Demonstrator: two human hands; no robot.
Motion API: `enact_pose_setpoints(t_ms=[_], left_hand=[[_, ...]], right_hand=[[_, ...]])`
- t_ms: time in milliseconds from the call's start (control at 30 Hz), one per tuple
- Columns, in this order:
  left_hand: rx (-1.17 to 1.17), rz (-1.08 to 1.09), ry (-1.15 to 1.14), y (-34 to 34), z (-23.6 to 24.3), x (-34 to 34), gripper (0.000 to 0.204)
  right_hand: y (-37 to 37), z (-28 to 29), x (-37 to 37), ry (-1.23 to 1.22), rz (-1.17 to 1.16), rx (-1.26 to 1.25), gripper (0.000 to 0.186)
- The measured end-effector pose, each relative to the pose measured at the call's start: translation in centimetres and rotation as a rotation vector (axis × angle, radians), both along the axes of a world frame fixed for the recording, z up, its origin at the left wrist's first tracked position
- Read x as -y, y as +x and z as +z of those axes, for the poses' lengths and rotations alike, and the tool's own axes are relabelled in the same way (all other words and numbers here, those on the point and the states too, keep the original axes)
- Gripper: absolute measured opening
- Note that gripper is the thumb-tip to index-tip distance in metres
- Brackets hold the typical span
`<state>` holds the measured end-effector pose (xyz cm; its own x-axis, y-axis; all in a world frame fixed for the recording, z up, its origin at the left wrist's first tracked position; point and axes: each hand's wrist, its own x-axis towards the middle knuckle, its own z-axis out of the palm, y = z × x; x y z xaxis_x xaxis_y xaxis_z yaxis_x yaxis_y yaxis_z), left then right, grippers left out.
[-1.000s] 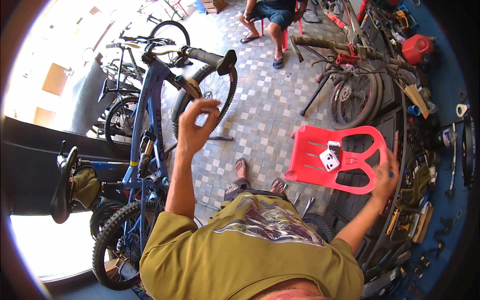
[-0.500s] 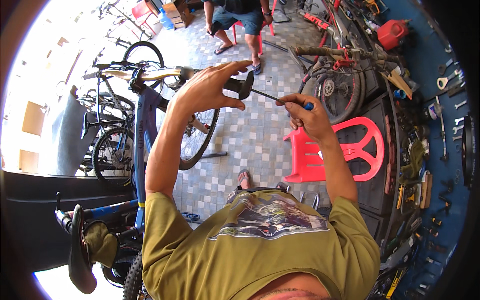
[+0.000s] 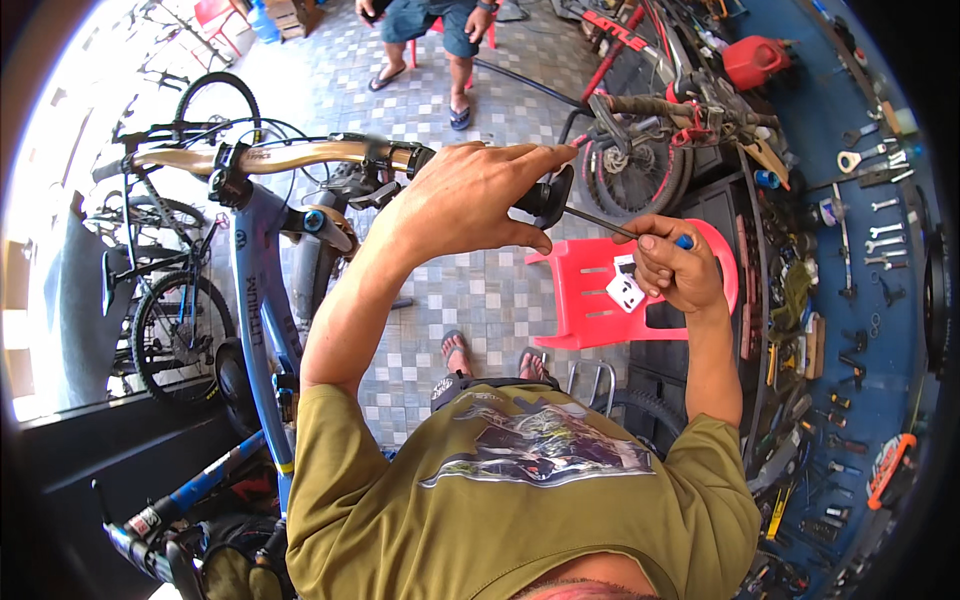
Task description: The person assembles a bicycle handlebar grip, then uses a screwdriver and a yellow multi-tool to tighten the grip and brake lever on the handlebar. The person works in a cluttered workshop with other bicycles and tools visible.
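Note:
A blue bicycle [image 3: 255,300] stands at my left, its tan handlebar [image 3: 290,157] running across toward the middle. My left hand [image 3: 470,200] wraps the black grip [image 3: 550,195] at the bar's right end. My right hand [image 3: 675,265] pinches a thin metal tool with a blue handle [image 3: 610,228]; its tip points into the end of the grip. Both arms are raised in front of my olive shirt.
A red plastic chair [image 3: 600,300] with a small white box on it stands under my right hand. Another bicycle [image 3: 650,130] leans at the back right. A blue wall [image 3: 880,250] hung with tools runs along the right. A seated person's legs [image 3: 440,40] show at the top.
My right hand came up from the red chair with the thin tool and brought it to the bar end. My left hand shifted from the tyre onto the grip.

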<state>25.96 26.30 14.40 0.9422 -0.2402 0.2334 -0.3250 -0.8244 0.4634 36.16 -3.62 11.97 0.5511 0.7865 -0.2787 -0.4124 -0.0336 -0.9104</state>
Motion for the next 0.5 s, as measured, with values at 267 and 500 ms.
enact_pose_setpoints(t_ms=[267,500], left_hand=[[-0.077,-0.049,-0.008,0.9,0.5,-0.8,0.078],[-0.099,-0.055,-0.016,1.0,0.9,-0.5,0.078]], right_hand=[[-2.7,0.6,-0.3,-0.164,-0.103,0.516,0.027],[-2.0,0.6,-0.1,-0.102,-0.073,0.335,0.028]])
